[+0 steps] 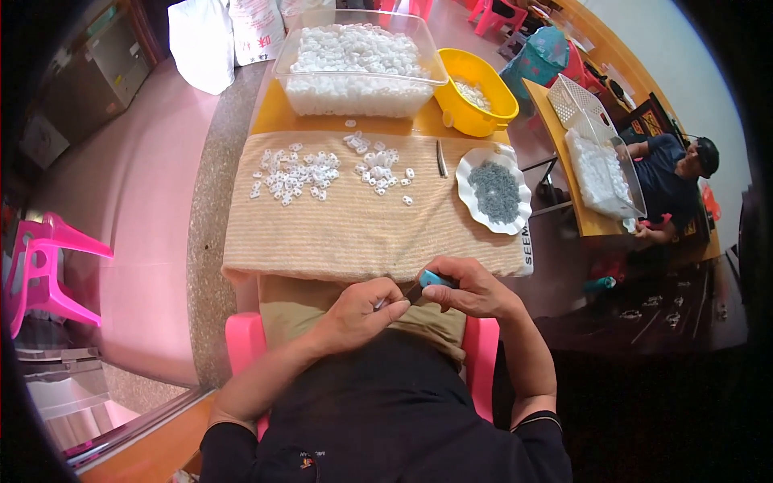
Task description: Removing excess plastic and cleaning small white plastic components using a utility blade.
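In front of my lap, at the near edge of the towel [346, 233], my two hands meet. My right hand [475, 291] is closed around a blue-handled tool [435, 279] with a dark, thin front part that points toward the left hand. My left hand [362, 310] is closed, thumb against fingers, on a small pale piece that is mostly hidden. Loose small white plastic pieces with holes [302, 173] lie on the towel in a larger left group and a smaller right group. A white scalloped dish [465, 197] on the right holds many tiny grey translucent parts [495, 193].
Behind the towel stand a clear bin [358, 97] heaped with white pieces and a yellow tub [475, 121]. A thin dark metal strip [441, 158] lies left of the dish. At right, a person [672, 177] sits by another table with a bin [596, 181]. A pink stool [52, 266] stands left.
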